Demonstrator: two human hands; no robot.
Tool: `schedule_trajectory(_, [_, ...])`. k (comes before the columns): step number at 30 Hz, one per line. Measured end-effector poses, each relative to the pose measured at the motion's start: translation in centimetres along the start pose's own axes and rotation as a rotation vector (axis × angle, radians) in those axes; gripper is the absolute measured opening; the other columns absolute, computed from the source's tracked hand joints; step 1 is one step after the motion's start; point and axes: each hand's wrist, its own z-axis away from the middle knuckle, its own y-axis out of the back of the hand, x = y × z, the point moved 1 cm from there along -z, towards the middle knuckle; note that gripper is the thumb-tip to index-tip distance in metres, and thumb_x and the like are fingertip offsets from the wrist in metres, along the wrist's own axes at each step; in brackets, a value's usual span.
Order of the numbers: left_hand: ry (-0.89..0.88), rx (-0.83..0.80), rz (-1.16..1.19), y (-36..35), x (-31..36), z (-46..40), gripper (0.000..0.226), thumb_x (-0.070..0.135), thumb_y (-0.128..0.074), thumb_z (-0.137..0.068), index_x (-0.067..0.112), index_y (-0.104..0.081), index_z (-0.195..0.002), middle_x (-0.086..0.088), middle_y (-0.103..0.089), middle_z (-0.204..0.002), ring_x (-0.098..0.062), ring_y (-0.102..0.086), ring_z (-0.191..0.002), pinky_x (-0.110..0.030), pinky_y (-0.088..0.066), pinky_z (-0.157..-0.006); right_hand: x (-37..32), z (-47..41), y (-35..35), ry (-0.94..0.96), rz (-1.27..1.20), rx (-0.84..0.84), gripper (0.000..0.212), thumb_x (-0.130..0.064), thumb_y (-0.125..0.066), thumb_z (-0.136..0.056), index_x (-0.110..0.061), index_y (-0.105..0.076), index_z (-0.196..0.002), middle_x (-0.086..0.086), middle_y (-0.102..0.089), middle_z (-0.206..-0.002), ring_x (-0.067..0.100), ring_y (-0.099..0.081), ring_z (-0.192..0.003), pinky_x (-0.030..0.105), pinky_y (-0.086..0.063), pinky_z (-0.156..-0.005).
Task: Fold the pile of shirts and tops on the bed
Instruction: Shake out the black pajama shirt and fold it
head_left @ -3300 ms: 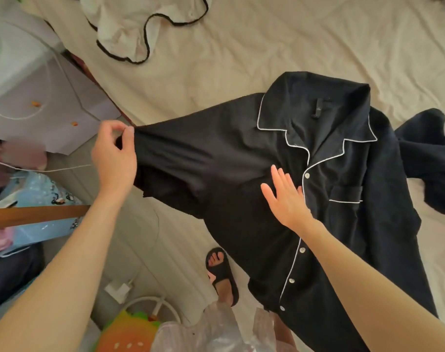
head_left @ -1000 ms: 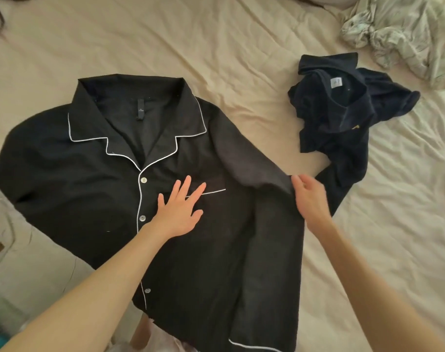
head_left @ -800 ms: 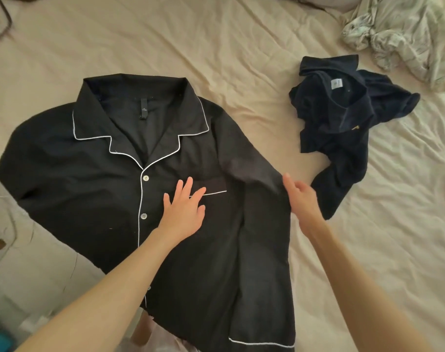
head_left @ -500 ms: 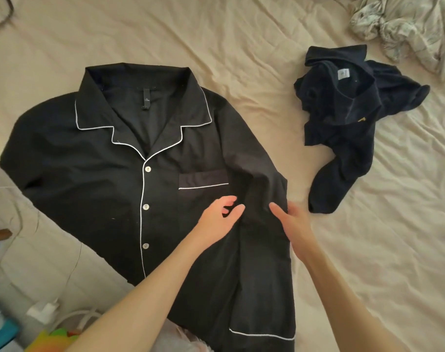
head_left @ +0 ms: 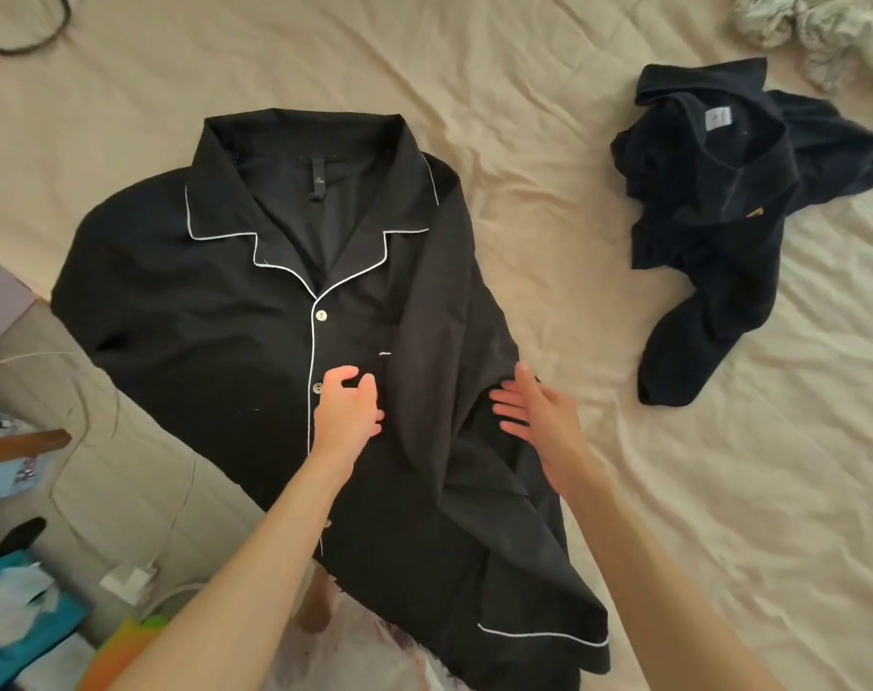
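Lying collar-up on the beige wrinkled bed sheet [head_left: 549, 142]: black button-front pyjama shirt with white piping [head_left: 200, 331], its lower hem hanging past the near edge of the bed, its right side and sleeve [head_left: 449, 341] being folded inward over the chest pocket. Left hand [head_left: 347, 411] curling its fingers onto the front panel just beside the button placket, seemingly pinching the edge of the turned-in layer. Right hand [head_left: 536, 416] lying with fingers spread and fairly straight, gripping nothing, touching the outer crease of the fold. Resting well apart to the right: crumpled navy polo shirt [head_left: 723, 216], not yet folded; at the top right corner, a pale rumpled garment [head_left: 823, 32]. Judging by the drape, handling light, limp and slightly slippery, sagging wherever unsupported; best taking hold at seams, shoulder or cuff, pinching two points along an edge and smoothing flat after each fold.
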Motion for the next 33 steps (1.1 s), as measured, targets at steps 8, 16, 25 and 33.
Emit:
schedule_trajectory(8, [-0.245,-0.067,-0.38,-3.1,3.1,-1.8,0.033,0.039,-0.059,-0.088,0.018,-0.062,-0.114,0.0,-0.06,-0.105,-0.015,-0.054,-0.098,-0.029,-0.042,-0.085,-1.3,-0.8,-1.6,-0.252,-0.534,0.014,0.021,-0.012,-0.055,-0.093,-0.008,-0.054,-0.114,0.01,-0.064,-0.107,0.022,-0.062,-0.097,0.034,-0.049,-0.083])
schedule_trajectory(16, [0.034,-0.034,-0.067,0.7,5.1,-4.4,0.017,0.021,-0.049,-0.095,0.011,-0.062,-0.095,-0.006,-0.064,-0.083,-0.016,-0.06,-0.071,-0.028,-0.051,-0.072,-1.4,-1.4,0.3,-0.203,-0.78,-0.03,0.048,-0.019,-0.053,-0.095,-0.009,-0.039,-0.14,0.008,-0.06,-0.125,0.021,-0.06,-0.109,0.03,-0.05,-0.077])
schedule_trajectory(25, [-0.651,0.0,-0.908,-8.7,12.0,-4.4,0.064,0.052,-0.063,-0.081,0.02,-0.037,-0.13,-0.007,-0.031,-0.138,-0.026,-0.036,-0.123,-0.041,-0.042,-0.089,0.0,-0.7,-3.4,-0.052,-0.384,0.053,0.018,-0.026,-0.062,-0.091,-0.008,-0.06,-0.088,0.009,-0.069,-0.1,0.025,-0.065,-0.1,0.044,-0.046,-0.1])
schedule_trajectory(33, [-0.437,0.01,-0.39,-7.4,14.9,-6.5,0.015,0.021,-0.049,-0.088,0.01,-0.057,-0.08,-0.008,-0.052,-0.086,-0.02,-0.05,-0.08,-0.032,-0.044,-0.071,0.1,-0.4,-0.7,-0.096,-0.731,-0.084,0.02,-0.017,-0.067,-0.084,-0.001,-0.056,-0.089,0.006,-0.068,-0.103,0.022,-0.066,-0.095,0.039,-0.047,-0.099])
